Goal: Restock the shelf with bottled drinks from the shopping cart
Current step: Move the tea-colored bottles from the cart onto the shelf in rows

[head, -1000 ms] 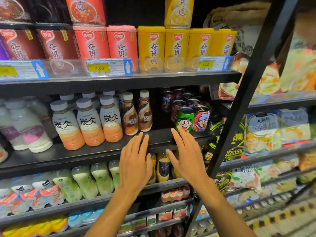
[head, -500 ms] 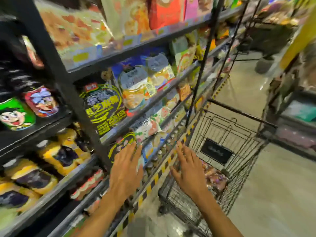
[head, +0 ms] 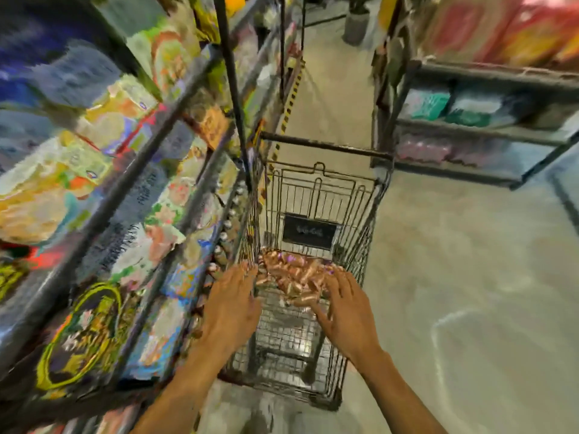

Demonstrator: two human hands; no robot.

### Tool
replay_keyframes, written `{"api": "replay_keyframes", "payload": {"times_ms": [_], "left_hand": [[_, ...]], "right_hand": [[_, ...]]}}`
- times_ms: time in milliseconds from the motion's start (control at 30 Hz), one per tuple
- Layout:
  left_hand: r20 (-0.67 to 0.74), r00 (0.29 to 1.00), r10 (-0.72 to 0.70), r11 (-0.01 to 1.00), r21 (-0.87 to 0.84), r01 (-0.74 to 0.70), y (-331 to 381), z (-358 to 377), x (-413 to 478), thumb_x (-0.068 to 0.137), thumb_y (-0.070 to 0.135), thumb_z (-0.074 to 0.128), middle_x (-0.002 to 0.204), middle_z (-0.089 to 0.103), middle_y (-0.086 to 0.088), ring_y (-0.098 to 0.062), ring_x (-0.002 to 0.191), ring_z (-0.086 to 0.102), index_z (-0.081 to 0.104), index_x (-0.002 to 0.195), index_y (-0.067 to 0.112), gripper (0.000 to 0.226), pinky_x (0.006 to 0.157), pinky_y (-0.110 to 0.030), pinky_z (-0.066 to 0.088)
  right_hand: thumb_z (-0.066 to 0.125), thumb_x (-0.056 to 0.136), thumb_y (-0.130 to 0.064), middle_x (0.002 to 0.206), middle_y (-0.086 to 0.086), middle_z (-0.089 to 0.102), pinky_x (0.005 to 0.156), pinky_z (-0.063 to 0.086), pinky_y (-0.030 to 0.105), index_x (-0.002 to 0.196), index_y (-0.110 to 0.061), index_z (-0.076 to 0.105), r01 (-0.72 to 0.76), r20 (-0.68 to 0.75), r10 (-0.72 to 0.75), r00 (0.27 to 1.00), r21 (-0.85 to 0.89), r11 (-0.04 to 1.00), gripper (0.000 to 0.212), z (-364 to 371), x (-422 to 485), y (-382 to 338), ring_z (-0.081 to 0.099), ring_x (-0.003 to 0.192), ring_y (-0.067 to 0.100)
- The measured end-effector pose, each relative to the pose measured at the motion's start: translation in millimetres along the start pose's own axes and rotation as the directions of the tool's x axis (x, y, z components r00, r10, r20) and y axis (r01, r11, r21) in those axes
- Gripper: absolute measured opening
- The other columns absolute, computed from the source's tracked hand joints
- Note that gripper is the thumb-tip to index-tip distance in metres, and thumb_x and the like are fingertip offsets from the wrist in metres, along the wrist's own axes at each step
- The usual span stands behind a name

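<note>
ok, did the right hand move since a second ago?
Yes. The right hand left the black drinks shelf and now hovers, fingers spread, over the brown bottles in the wire shopping cart.

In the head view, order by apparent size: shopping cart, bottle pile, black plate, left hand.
1. shopping cart.
2. bottle pile and left hand look alike; the hand is nearer.
3. black plate.
</note>
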State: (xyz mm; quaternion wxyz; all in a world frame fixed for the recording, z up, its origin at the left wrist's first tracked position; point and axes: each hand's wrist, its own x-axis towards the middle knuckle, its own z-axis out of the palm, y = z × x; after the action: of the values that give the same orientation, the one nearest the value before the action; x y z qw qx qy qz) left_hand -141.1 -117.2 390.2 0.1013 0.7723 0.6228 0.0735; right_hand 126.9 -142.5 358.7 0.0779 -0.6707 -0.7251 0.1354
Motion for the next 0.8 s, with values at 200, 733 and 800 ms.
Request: {"api": "replay_keyframes", "payload": {"times_ms": [200, 733, 800], "left_hand": [[0.110, 0.990, 0.087, 0.996, -0.043, -0.083, -25, 53, 85, 0.088, 0.037, 0.057, 0.148, 0.055, -0.014, -0.034, 0.134, 0.054, 0.044, 0.150, 0.013, 0.068, 0.108, -0.047, 0.047], [0.459, 0.878, -0.134, 0.948, -0.199, 0.248, -59, 224, 229, 0.098, 0.034, 0.060, 0.165, 0.030, -0.001, -0.024, 0.151, 0.029, 0.025, 0.160, 0.027, 0.071, 0.120, -0.053, 0.032], [0.491, 0.847, -0.205, 0.909, -0.226, 0.351, -64, 252, 243, 0.099, 0.033, 0.060, 0.164, 0.032, 0.000, -0.025, 0.150, 0.031, 0.030, 0.158, 0.029, 0.066, 0.119, -0.054, 0.033]], "right_hand": [[0.051, 0.098, -0.060, 0.172, 0.007, 0.022, 0.124, 0.033, 0.050, 0.160, -0.030, 0.020, -0.132, 0.064, 0.132, 0.989, 0.003, 0.991, 0.075, 38, 55, 11, 0.023, 0.157, 0.032], [0.064, 0.097, -0.046, 0.171, 0.010, 0.021, 0.127, 0.022, 0.050, 0.164, -0.024, 0.015, -0.285, 0.356, 0.254, 0.899, 0.036, 0.958, 0.086, 215, 161, 75, 0.021, 0.158, 0.035], [0.068, 0.095, -0.040, 0.169, 0.012, 0.027, 0.125, 0.022, 0.049, 0.161, -0.021, 0.022, -0.295, 0.383, 0.255, 0.888, 0.047, 0.954, 0.083, 243, 169, 85, 0.026, 0.156, 0.038]]}}
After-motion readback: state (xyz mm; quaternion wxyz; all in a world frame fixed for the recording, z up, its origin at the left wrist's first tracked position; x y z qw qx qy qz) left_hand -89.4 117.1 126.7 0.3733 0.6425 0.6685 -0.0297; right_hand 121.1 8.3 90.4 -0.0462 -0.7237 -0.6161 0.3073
